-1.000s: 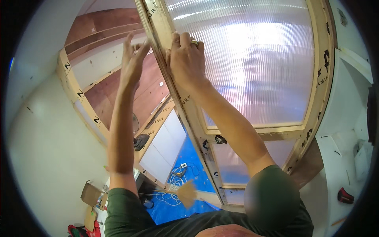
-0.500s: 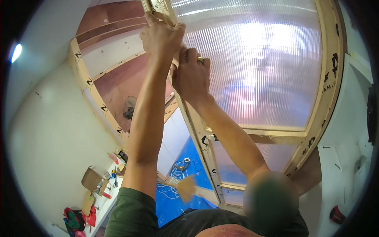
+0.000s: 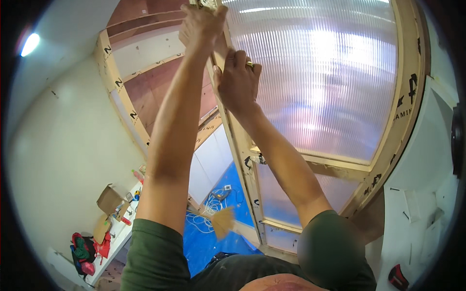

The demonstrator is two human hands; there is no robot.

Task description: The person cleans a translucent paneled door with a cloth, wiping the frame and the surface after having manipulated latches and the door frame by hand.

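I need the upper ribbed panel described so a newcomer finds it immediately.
Find the large wooden frame, with the left hand and the right hand at its left side. The ribbed panel fills its upper opening. It is larger and brighter than the lower panel.

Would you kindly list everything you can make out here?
Wooden frame: 1, tan, centre to right
Ribbed panels: at least 2, translucent, within the frame
Timber framing: count unclear, tan, left of centre
Light: 1, white, upper left
Cardboard box: at least 1, brown, lower left
Floor covering: 1, blue, lower centre
Cable: count unclear, white, on the covering
Brush: 1, tan, lower centre
Tool: 1, red-black, lower right
Left hand: 1, bare, at frame's upper left edge
Right hand: 1, bare, lower
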